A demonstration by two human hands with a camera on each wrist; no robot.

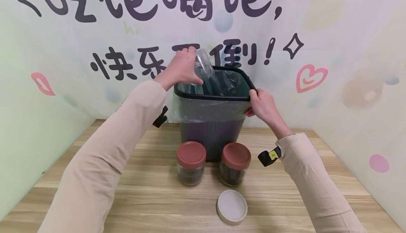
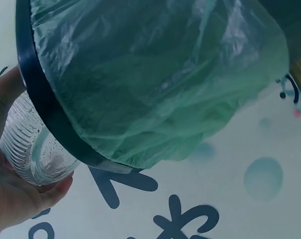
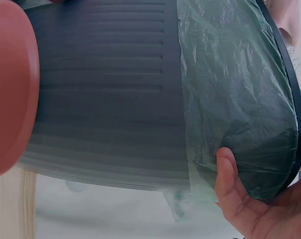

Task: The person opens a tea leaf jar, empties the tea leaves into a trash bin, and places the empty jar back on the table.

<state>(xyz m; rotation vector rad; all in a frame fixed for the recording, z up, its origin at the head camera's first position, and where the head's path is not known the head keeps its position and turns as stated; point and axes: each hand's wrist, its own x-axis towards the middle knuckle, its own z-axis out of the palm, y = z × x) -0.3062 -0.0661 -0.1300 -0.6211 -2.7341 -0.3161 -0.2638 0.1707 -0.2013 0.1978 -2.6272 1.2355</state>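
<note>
My left hand [image 1: 183, 67] grips a clear glass jar [image 1: 204, 63], tilted with its mouth over the dark trash can [image 1: 206, 134]. In the left wrist view, the ribbed jar [image 2: 28, 142] sits between thumb and fingers, partly behind the bin's rim. My right hand [image 1: 264, 106] pinches the black rim [image 1: 222, 98] at its right corner. From the right wrist view, the fingers [image 3: 230, 184] press on the green plastic bag [image 3: 240, 89] folded over the outside. What lies deep inside the bin is hidden.
Before the bin stand two glass jars with red lids [image 1: 191, 154] [image 1: 236, 156], both with dark contents. A white round lid [image 1: 232, 206] lies on the wooden table [image 1: 158, 201]. A printed cloth wall [image 1: 349, 49] rises close behind the bin.
</note>
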